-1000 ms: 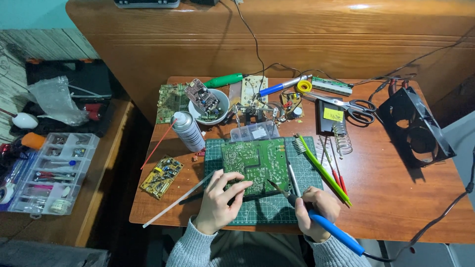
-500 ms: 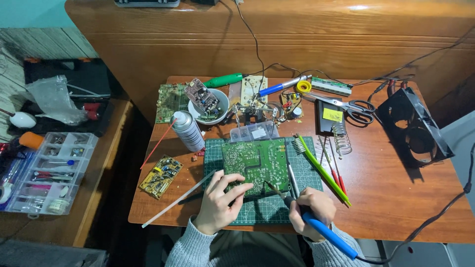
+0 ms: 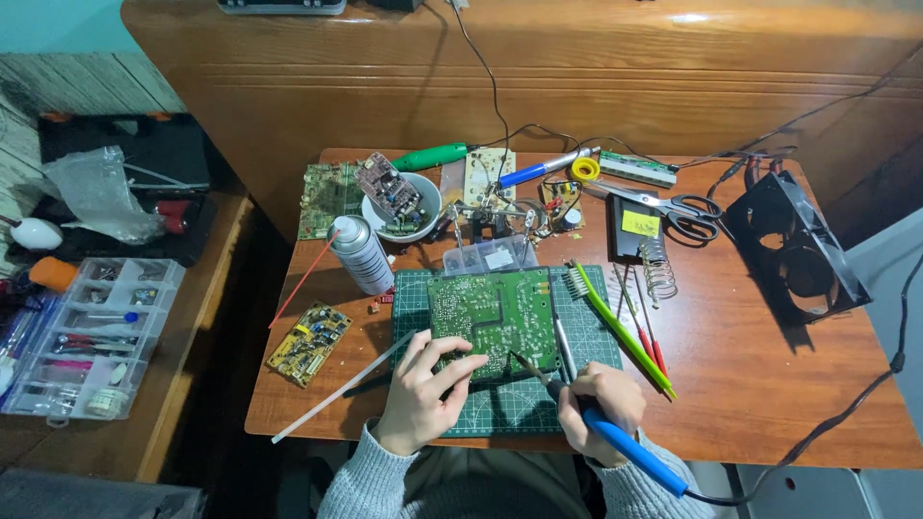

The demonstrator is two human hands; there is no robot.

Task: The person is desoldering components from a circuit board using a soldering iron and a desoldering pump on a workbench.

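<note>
A green circuit board (image 3: 492, 317) lies solder side up on a green cutting mat (image 3: 510, 404). My left hand (image 3: 420, 389) rests at the board's near left edge, fingertips on it, with a thin white rod (image 3: 336, 391) running under the fingers. My right hand (image 3: 598, 402) grips a blue-handled soldering iron (image 3: 615, 442); its tip (image 3: 516, 358) touches the board's near right part. A metal tool (image 3: 561, 336) lies along the board's right edge.
A spray can (image 3: 361, 254), a small yellow board (image 3: 308, 343), a white bowl of parts (image 3: 404, 205), a clear parts case (image 3: 488, 258), a green brush (image 3: 615, 327), scissors (image 3: 673, 204), an iron stand (image 3: 657, 266) and a black fan (image 3: 793, 248) crowd the table. A parts organiser (image 3: 91, 332) sits left.
My right hand and the soldering iron have shifted slightly left, bringing the tip onto the board. My left hand stays at the board's edge.
</note>
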